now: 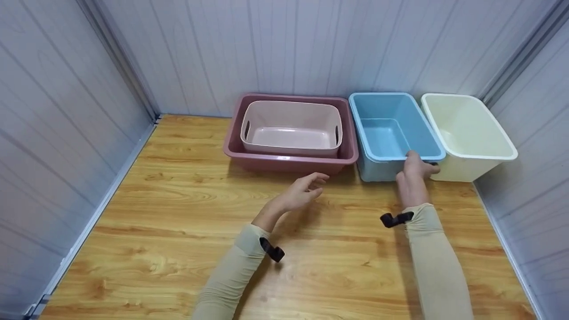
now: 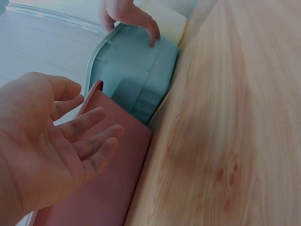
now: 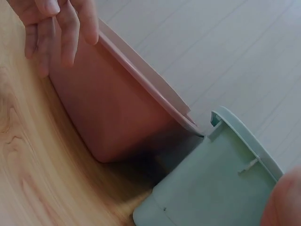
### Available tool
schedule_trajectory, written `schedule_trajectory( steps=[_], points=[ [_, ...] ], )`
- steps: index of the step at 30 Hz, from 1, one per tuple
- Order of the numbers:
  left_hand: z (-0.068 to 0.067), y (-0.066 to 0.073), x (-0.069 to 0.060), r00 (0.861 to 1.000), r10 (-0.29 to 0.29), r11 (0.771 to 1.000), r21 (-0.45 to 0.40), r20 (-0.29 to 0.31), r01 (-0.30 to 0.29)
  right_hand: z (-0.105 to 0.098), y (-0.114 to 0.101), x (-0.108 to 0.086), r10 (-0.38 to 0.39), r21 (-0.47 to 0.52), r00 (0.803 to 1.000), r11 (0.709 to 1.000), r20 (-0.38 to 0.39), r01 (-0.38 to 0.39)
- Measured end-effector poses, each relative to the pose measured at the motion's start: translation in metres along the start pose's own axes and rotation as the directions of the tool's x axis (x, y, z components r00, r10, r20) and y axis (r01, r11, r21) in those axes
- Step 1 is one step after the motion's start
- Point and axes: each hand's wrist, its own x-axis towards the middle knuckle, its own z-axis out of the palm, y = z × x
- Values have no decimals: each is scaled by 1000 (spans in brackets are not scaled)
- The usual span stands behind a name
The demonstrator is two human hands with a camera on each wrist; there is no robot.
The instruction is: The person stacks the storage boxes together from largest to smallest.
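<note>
My right hand (image 1: 413,175) grips the front rim of a light blue plastic bin (image 1: 378,168), its thumb at the rim and fingers against the outer front wall. The left wrist view also shows those fingers on the bin's outside. My left hand (image 1: 297,194) hovers over the wood surface, in front of a dark pink bin (image 1: 280,163). Its fingers are loosely bent and hold nothing; in the left wrist view the palm (image 2: 42,146) faces up beside the pink wall. A pale pink basket (image 1: 293,116) with handle holes sits inside the dark pink bin.
A cream bin (image 1: 473,118) stands right of the blue one, near the right wall panel (image 1: 533,146). The bins line up along the back panel (image 1: 289,49). Wood-grain flooring (image 1: 178,200) spreads in front. Each wrist wears a black camera strap (image 1: 272,250).
</note>
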Motion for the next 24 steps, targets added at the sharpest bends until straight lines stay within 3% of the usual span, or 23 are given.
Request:
schedule_trajectory(
  steps=[11, 18, 24],
  points=[
    [-1, -2, -11, 999, -27, 1000, -1, 32, 27, -30, -4, -15, 30, 24, 1000, 999, 2, -30],
    [-7, -3, -17, 997, -52, 999, -5, 48, 53, -52, -5, -27, 78, -56, 997, 995, 16, -77],
    [-13, -4, -22, 996, -74, 997, 12, 46, 73, -73, -7, -36, 64, -116, 997, 992, 48, -58]
  ],
)
